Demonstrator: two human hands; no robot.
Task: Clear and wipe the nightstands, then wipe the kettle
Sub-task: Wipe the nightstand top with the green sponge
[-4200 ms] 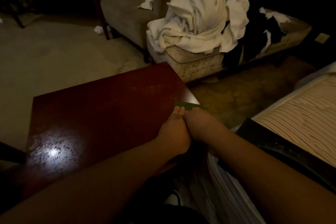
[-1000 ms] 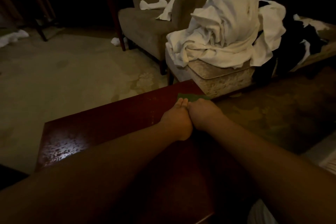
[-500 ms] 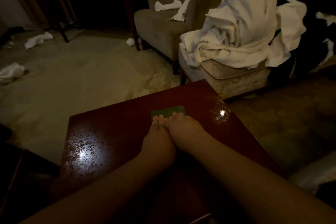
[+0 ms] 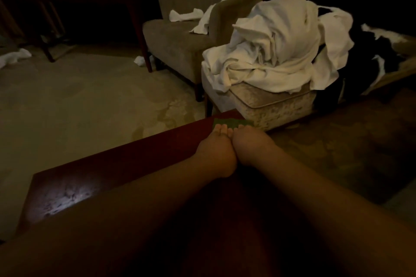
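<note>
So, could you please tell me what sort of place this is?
Probably a hotel bedroom being cleaned: a heap of white linen on a footstool, an armchair, and both hands pressing a green cloth on a glossy nightstand.

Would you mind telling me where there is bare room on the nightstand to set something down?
The nightstand top is bare from the glare patch at its near left corner up to the left hand. The far right corner is crowded: both hands, right hand included, press the green cloth there.

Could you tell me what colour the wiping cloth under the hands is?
Dark green cloth, seen in the head view.
</note>
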